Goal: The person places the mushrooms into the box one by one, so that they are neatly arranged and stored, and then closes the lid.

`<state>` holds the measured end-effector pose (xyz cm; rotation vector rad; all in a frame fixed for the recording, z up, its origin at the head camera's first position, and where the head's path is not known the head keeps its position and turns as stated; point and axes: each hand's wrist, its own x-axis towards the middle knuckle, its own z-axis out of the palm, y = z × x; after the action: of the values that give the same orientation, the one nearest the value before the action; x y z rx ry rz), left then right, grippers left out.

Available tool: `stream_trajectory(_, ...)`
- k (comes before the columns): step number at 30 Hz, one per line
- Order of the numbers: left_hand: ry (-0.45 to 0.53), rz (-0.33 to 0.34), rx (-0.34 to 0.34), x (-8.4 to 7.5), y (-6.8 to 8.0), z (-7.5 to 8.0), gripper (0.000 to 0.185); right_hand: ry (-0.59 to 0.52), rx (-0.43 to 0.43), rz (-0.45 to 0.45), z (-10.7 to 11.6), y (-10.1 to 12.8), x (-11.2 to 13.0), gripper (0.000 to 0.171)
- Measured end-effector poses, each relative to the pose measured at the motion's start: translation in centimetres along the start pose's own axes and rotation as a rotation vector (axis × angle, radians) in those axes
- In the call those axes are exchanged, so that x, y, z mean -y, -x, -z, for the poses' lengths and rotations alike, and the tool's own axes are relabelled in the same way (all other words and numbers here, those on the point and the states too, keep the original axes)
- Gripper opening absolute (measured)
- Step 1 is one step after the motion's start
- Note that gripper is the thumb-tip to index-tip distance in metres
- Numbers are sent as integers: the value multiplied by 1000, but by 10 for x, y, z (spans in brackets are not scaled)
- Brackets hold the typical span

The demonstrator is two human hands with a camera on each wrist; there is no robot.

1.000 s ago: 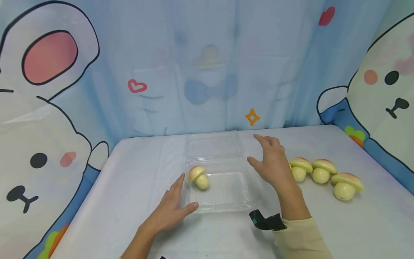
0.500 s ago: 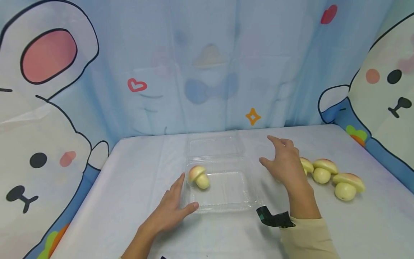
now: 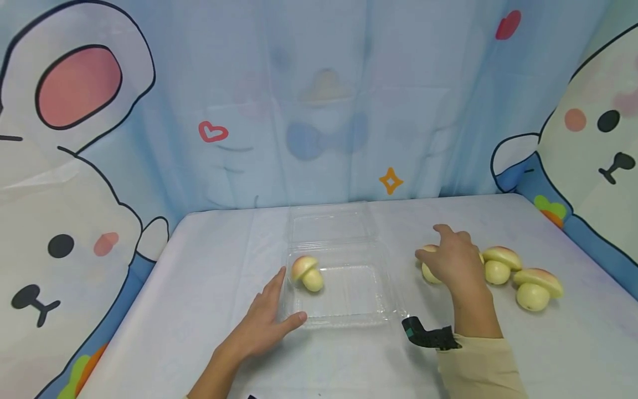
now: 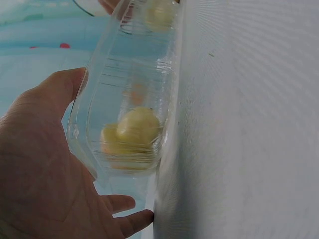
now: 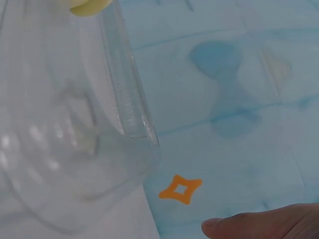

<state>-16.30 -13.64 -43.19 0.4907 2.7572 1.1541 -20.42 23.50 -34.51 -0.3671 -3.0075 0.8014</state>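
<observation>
A clear plastic clamshell box [image 3: 349, 293] lies with its lid [image 3: 329, 226] folded back. One pale yellow mushroom [image 3: 307, 274] with a reddish tint on its cap lies tilted at the left inside it. My left hand [image 3: 264, 318] rests against the box's left side, fingers straight and thumb near its front edge; the left wrist view shows the thumb at the rim. Over the row of similar mushrooms on the right, my right hand [image 3: 456, 263] has its fingers spread around the leftmost mushroom [image 3: 430, 271], which it partly hides. Whether it touches that mushroom I cannot tell.
Farther right, two more mushrooms [image 3: 498, 265] [image 3: 535, 289] lie on the white tablecloth [image 3: 199, 288]; another is mostly hidden behind the right hand. A blue printed curtain [image 3: 324, 111] hangs behind the table. A black wrist mount [image 3: 428, 333] sits at the right sleeve.
My right hand has moved right, away from the box, and lowered to the leftmost mushroom. The left hand, the box and the mushroom in it have stayed in place.
</observation>
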Motion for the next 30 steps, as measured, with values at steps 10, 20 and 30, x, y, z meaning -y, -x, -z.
stream_trajectory(10, -5, 2, 2, 0, 0, 0, 101, 2, -10, -55, -5, -3, -6, 68)
stream_trajectory(20, -8, -1, 3, -2, 0, 0, 101, -13, 12, -39, -12, -6, -12, 68)
stream_trajectory(30, -9, 2, 4, 0, 0, 0, 101, -36, 20, 6, -19, -9, -13, 68)
